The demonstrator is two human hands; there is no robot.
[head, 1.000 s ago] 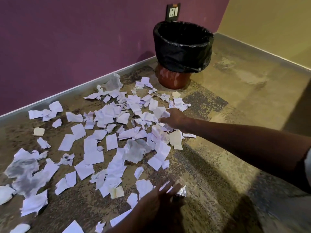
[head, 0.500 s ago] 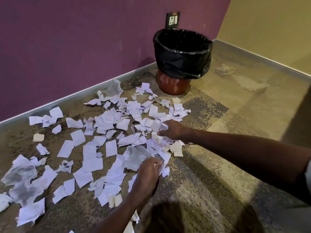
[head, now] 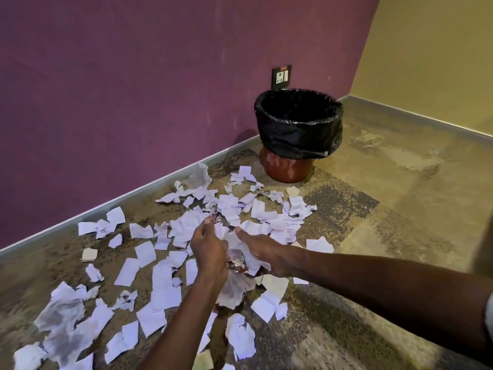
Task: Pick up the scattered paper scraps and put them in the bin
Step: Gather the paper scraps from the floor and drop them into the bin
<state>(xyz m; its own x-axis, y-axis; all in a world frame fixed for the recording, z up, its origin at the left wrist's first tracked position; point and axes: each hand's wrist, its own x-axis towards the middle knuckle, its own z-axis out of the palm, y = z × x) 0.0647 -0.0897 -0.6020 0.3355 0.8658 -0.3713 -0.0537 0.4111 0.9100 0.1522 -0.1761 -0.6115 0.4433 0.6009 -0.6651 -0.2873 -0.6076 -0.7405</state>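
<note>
scraps (head: 165,295): thin white paper, matt, torn edges, many creased or crumpled; a few looked grey-stained and a few were beige. wad (head: 237,259) between the hands had a shiny, foil-like crinkle. bin (head: 286,170): reddish-brown, glossy base, looked like plastic. liner (head: 298,137): black plastic film, glossy, wrinkled. floor (head: 386,198): speckled, rough, matt, patchy wear. walls (head: 133,89): matt paint, faintly textured. skirting (head: 128,194): smooth, pale, slight sheen. socket (head: 281,77): dark smooth plate.

scraps (head: 170,289) lie across the floor (head: 373,263) before the bin (head: 298,134), which stands by the wall (head: 133,89).
</note>
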